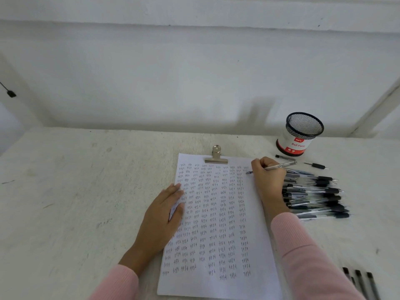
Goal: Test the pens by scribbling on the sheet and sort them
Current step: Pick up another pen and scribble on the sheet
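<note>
A white sheet [257, 213] covered with rows of small handwritten "test" marks lies on the table, held at its top by a metal clip [216, 155]. My left hand [164, 213] presses flat on the sheet's left edge. My right hand [267, 176] grips a clear pen [279, 167] with its tip on the sheet's upper right corner. A pile of several black-and-clear pens [313, 194] lies right of the sheet, just behind my right wrist.
A black mesh pen cup [300, 133] with a red and white label stands at the back right. Two loose pens [316, 165] lie in front of it. Several more pens [361, 282] lie at the lower right corner. A white wall rises behind the table.
</note>
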